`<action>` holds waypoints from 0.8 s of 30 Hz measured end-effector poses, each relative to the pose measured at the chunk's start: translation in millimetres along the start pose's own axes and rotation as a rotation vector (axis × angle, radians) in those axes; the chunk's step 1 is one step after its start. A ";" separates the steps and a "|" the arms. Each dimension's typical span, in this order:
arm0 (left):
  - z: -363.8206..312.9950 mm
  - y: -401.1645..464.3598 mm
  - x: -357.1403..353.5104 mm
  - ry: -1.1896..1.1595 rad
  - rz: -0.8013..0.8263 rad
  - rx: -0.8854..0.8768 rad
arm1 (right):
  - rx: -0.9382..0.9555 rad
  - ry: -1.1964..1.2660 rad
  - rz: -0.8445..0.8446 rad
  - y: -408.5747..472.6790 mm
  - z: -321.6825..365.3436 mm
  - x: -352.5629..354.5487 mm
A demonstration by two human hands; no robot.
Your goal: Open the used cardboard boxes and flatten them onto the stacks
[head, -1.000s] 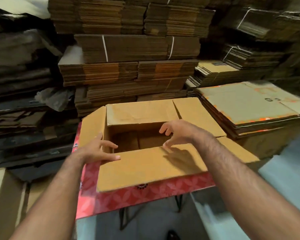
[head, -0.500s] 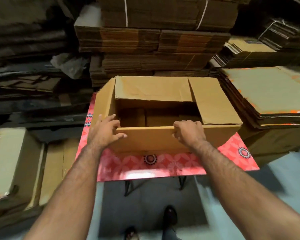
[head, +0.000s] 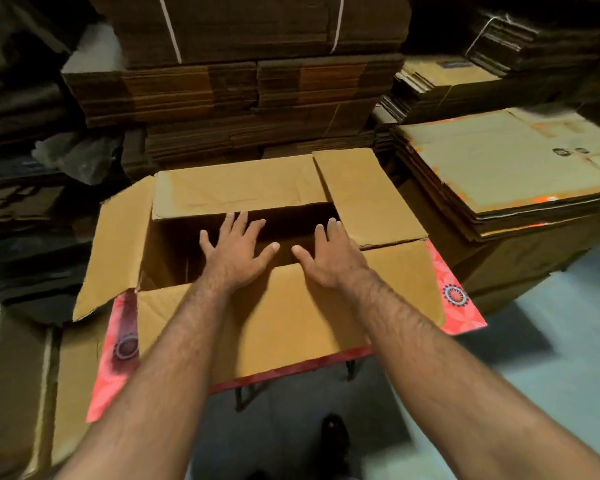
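Note:
A brown cardboard box [head: 291, 317] stands on a small table with a red patterned cloth [head: 454, 299]. Its top flaps are spread: the near flap hangs toward me, the left flap sticks up and outward, the far and right flaps lie flat. My left hand [head: 234, 251] and my right hand [head: 328, 252] reach side by side over the near edge into the dark opening, fingers spread and straight, palms down. Neither hand grips anything. The box's inside is in shadow.
Tall stacks of flattened cartons [head: 243, 95] rise behind the table. A lower stack of flat boxes [head: 506, 168] sits to the right. More cardboard [head: 18, 375] lies at the lower left. My shoes [head: 333, 431] stand on the pale floor under the table.
Both hands have let go of the near flap, which now hangs down toward me. They have moved together to the middle and reach into the opening.

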State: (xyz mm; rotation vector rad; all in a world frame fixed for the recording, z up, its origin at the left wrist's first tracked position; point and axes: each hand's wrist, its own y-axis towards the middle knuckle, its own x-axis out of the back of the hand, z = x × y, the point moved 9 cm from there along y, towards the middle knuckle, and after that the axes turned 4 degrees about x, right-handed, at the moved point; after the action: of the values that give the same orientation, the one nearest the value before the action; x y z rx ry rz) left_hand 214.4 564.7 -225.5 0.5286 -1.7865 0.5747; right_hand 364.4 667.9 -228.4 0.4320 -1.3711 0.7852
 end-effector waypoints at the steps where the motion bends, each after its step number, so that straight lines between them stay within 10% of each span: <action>1: -13.2 7.2 -1.4 0.009 0.002 0.002 | 0.013 -0.052 -0.067 -0.1 -3.0 11.4; 6: -39.2 30.4 -11.0 -0.010 0.008 0.022 | -0.083 -0.226 -0.310 1.0 -63.0 93.1; 13: -36.5 36.7 -30.5 -0.019 0.008 0.128 | -0.361 0.128 -0.072 16.2 -207.7 51.0; 24: -35.2 38.9 -29.0 -0.040 -0.065 0.152 | 0.021 0.008 -0.081 63.4 -123.9 27.6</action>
State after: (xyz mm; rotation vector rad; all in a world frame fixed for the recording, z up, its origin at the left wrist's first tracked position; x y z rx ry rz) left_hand 224.4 618.9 -249.1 0.7041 -1.7648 0.6624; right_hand 406.1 803.4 -234.2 0.4971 -1.3311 0.7345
